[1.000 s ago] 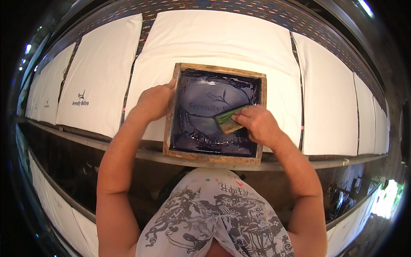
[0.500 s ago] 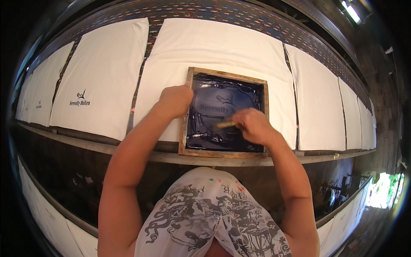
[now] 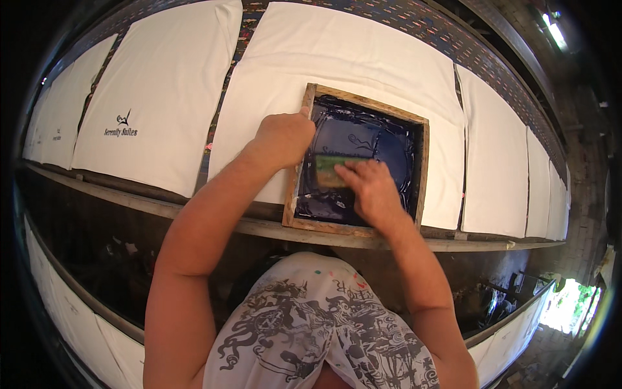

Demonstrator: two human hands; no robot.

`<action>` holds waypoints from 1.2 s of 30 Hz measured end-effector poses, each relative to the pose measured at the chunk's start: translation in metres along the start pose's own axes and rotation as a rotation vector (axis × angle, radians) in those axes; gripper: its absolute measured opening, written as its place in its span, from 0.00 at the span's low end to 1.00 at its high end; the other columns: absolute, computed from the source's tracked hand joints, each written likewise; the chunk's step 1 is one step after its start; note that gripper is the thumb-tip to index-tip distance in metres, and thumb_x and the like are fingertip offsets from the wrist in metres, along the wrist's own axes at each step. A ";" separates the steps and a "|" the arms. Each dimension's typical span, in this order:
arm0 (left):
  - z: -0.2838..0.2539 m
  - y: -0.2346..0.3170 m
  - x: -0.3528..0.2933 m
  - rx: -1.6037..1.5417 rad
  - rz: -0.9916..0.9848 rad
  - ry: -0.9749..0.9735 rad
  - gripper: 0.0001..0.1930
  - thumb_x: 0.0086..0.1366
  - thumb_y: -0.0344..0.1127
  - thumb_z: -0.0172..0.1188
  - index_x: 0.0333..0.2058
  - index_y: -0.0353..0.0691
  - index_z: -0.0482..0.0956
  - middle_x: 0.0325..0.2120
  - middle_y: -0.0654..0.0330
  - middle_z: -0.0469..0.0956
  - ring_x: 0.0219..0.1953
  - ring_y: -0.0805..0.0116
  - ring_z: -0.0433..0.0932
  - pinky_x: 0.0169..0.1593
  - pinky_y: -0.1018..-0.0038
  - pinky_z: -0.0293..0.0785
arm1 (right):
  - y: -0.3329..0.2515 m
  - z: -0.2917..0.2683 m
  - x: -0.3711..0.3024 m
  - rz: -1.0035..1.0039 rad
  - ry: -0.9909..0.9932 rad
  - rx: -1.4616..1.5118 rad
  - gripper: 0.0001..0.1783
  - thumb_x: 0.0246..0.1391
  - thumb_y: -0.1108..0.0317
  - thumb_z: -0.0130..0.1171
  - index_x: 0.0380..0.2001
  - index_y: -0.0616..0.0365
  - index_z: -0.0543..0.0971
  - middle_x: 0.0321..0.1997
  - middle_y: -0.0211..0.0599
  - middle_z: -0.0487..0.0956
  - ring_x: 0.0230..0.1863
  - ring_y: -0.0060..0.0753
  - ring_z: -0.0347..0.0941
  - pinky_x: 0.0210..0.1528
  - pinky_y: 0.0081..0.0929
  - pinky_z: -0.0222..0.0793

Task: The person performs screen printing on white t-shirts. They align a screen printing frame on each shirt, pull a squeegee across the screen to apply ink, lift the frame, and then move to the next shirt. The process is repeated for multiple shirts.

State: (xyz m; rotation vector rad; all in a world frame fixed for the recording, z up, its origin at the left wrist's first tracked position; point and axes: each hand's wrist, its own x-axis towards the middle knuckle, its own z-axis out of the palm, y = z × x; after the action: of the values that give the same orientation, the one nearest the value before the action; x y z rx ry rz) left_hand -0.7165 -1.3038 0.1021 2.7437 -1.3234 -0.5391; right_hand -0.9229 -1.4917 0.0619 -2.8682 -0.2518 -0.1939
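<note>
Green-and-tan squeegee point(image 3: 327, 174) is shifting leftward across the mesh point(image 3: 395, 152), seemingly spreading dark ink point(image 3: 332, 203) over the lettered design point(image 3: 361, 141) | my right hand point(image 3: 369, 188) is gripping it | my left hand point(image 3: 283, 140) is clasping the wooden frame point(image 3: 330, 226), which is resting on white cloth point(image 3: 265, 97).

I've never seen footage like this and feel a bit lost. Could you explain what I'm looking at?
There is no machine here, just a person's two bare hands. The view comes from a wide fisheye camera worn on the head and looking down, so straight edges bend near the rim.

On a long table lie white cloths in a row; a square wooden frame sits on one white cloth. Inside the frame is a dark, wet-looking layer. The left hand grips the frame's left side. The right hand holds a flat green tool, slightly blurred, inside it. The neighbouring cloth bears a dark printed design.
</note>
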 end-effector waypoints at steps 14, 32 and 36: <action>0.000 0.000 0.011 0.071 -0.034 -0.078 0.42 0.66 0.21 0.69 0.78 0.20 0.66 0.44 0.39 0.91 0.48 0.40 0.92 0.48 0.50 0.90 | 0.090 -0.059 0.051 0.205 -0.151 0.092 0.27 0.54 0.84 0.60 0.55 0.54 0.91 0.47 0.49 0.89 0.52 0.60 0.86 0.55 0.53 0.82; 0.000 0.009 0.004 0.040 -0.086 -0.015 0.35 0.69 0.23 0.66 0.74 0.24 0.72 0.43 0.43 0.92 0.48 0.43 0.93 0.49 0.53 0.90 | 0.024 -0.027 -0.062 -0.043 0.002 0.085 0.31 0.48 0.82 0.67 0.59 0.55 0.90 0.56 0.46 0.89 0.56 0.55 0.85 0.60 0.50 0.80; -0.002 0.008 0.004 0.057 -0.035 -0.029 0.21 0.70 0.25 0.66 0.61 0.28 0.86 0.43 0.44 0.93 0.49 0.45 0.94 0.50 0.54 0.91 | 0.055 -0.059 -0.015 -0.006 -0.147 0.199 0.28 0.53 0.82 0.64 0.58 0.57 0.90 0.49 0.49 0.90 0.55 0.56 0.87 0.58 0.52 0.82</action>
State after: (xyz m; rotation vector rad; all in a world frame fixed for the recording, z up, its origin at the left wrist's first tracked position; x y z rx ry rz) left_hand -0.7194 -1.3115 0.1045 2.8203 -1.3191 -0.5535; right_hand -0.9340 -1.5621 0.1034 -2.6862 -0.2908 0.0400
